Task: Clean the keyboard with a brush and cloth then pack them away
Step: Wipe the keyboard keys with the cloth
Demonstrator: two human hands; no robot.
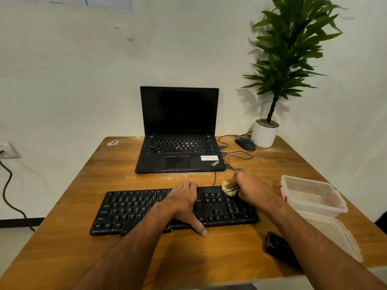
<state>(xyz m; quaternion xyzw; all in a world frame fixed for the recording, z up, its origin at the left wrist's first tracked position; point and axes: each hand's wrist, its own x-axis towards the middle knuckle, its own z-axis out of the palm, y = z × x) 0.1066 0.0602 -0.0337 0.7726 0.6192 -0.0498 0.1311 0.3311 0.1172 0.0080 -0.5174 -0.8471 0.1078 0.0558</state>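
Flat black plastic keyboard (173, 210) lying across brown wooden table (83, 248), before open black laptop (179, 130). Left hand (184, 203) spread flat on keys, fingers straight. Right hand (251, 189) clenched around crumpled beige cloth (229, 188), pressed against keyboard's far right corner. Clear plastic container (314, 195) just right.

Soft even light, wide-angle edge warp

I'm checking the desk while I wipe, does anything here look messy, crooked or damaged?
A few things stand out. Pale dusty residue streaks the worn wooden table in front of the black laptop and near the white plant pot. A torn sticker sits at the far left corner. The black external keyboard lies slightly askew to the table's edge.
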